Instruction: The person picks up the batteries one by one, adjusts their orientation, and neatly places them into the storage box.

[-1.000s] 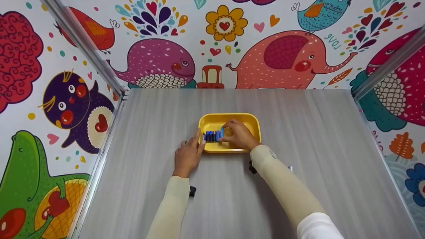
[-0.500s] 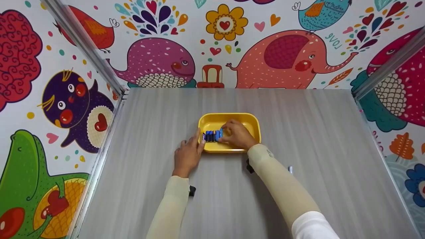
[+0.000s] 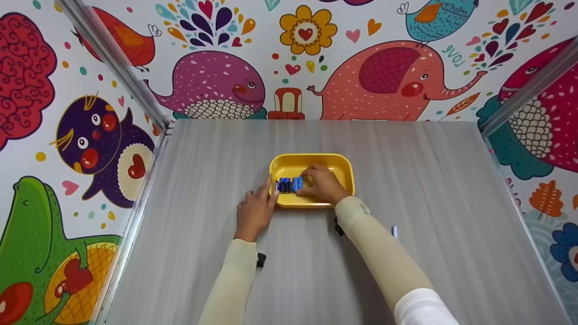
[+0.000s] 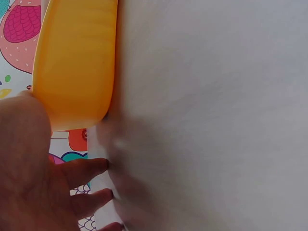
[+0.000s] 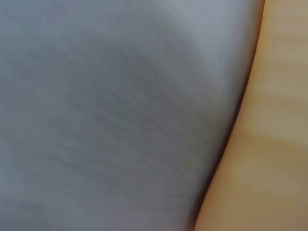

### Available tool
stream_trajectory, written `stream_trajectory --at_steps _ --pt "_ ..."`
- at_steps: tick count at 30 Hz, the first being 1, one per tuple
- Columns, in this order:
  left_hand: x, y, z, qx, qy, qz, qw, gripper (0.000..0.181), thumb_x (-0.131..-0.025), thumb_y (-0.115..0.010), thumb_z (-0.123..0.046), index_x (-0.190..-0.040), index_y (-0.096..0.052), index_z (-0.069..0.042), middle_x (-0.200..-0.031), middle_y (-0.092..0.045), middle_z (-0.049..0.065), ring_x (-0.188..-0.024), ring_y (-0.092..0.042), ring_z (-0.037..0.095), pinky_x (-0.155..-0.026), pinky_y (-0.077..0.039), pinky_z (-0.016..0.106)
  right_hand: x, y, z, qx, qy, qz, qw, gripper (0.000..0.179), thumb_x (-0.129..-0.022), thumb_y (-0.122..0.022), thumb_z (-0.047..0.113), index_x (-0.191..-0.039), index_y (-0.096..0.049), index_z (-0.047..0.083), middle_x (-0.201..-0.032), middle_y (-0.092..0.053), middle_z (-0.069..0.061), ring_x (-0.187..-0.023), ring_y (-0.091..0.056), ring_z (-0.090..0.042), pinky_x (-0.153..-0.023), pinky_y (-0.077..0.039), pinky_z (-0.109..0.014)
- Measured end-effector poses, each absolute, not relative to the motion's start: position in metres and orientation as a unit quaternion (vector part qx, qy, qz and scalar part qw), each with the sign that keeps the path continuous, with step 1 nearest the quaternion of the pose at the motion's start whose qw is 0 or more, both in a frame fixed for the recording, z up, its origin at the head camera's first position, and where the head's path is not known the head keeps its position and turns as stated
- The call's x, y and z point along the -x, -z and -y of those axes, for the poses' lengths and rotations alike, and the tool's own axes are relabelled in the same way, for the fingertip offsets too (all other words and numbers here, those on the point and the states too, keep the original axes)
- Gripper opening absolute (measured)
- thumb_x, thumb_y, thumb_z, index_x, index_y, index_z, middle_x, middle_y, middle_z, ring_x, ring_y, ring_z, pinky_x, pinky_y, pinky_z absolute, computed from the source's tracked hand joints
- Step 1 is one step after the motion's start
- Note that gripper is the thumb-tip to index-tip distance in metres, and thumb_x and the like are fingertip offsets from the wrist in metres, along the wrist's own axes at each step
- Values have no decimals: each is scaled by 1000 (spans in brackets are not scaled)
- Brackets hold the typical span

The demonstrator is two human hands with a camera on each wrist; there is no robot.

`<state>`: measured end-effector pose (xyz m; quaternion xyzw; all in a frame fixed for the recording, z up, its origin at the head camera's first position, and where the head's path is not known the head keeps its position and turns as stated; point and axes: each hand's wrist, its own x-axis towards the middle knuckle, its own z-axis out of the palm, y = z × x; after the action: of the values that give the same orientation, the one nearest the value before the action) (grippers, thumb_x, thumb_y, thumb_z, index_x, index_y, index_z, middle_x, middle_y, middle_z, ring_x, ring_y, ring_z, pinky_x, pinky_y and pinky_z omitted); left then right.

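Observation:
A yellow tray [image 3: 285, 169] stands on the table with several batteries [image 3: 286, 185], dark and blue, lined up side by side at its left end. My right hand [image 3: 326, 184] reaches into the tray; its thumb and forefinger pinch the two ends of the light blue battery [image 3: 300, 182] at the row's right end. At the left side my left hand [image 3: 254, 213] grips the tray wall, thumb over the rim. In the left wrist view the other fingers of that hand [image 4: 24, 163] reach down to the table. The right wrist view shows only the tray's side [image 5: 269, 178], with the hand out of sight.
A silvery cylinder, like another battery [image 3: 395, 232], lies on the grey table [image 3: 216, 158], partly beside the right forearm. Printed walls [image 3: 289, 67] bound the table at the back and sides, with metal rails [image 3: 149, 104] at the corners.
My right hand has shifted slightly left, bringing the light blue battery against the row. The right forearm has moved a little left, uncovering more of the silvery cylinder. My left hand stays put.

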<state>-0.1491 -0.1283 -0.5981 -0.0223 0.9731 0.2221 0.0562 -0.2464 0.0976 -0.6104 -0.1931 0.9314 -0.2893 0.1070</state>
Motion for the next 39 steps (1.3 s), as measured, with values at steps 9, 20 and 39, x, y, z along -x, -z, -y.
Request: stream_trajectory --at_steps 9,20,39 --pt "149 598 129 21 -226 -972 56 61 -108 -34 -56 -164 -14 -41 -151 -55 4 -134 -50 39 -104 -42 64 246 610 -97 204 267 -936 106 57 -79 -84 54 -121 -72 17 -121 -60 -3 -119 -53 -25 -108 -44 -45" --pt "151 599 128 32 -219 -973 67 62 -107 -32 -59 -164 -14 -42 -153 -54 3 -132 -51 37 -105 -43 61 248 608 -97 201 285 -931 108 64 -79 -84 56 -127 -68 15 -121 -60 -2 -117 -54 -24 -108 -46 -43" --pt "150 599 130 27 -224 -972 67 61 -108 -30 -59 -163 -12 -43 -153 -53 3 -136 -48 39 -108 -41 62 240 553 -139 181 426 -886 8 46 -95 -72 41 -128 -65 11 -128 -62 -12 -118 -59 -34 -103 -51 -51"
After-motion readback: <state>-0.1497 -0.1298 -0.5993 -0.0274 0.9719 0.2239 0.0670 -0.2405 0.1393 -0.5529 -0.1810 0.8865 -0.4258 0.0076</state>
